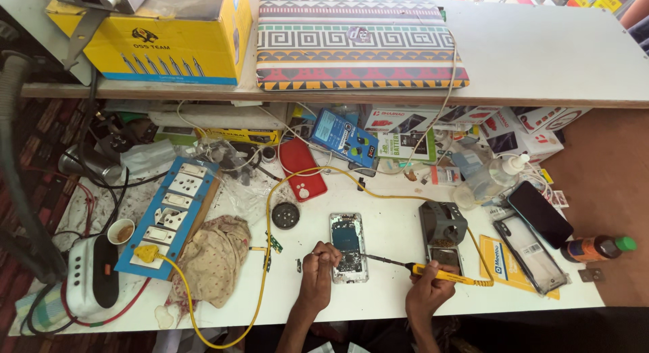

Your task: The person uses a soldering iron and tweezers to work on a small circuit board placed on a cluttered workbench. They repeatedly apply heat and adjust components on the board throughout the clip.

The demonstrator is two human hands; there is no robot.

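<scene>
Bench stock as I read it from the head camera:

- Opened phone, one. It lies back-off, innards showing, near the front middle of the bench. My left hand rests at its lower left corner, fingers pinched together on it.
- Soldering iron, one, yellow handle. My right hand is closed around the handle, and the tip points left to the phone's lower right edge.
- Yellow cable, one, looping from the iron across the bench to the socket board.
- Socket board, one, blue, with a yellow plug seated at its near end.
- Iron stand, one, dark, just right of the phone.
- Red phone back, one, behind the opened phone.
- Dark phones, two, side by side at the right end.
- Cloth, one, crumpled, left of the phone.
- Brown bottle, one, green cap, lying off the bench's right end.
- Clear squeeze bottle, one.
- Patterned laptop, one, shut, on the shelf above.
- Yellow carton, one, left of the laptop.
</scene>
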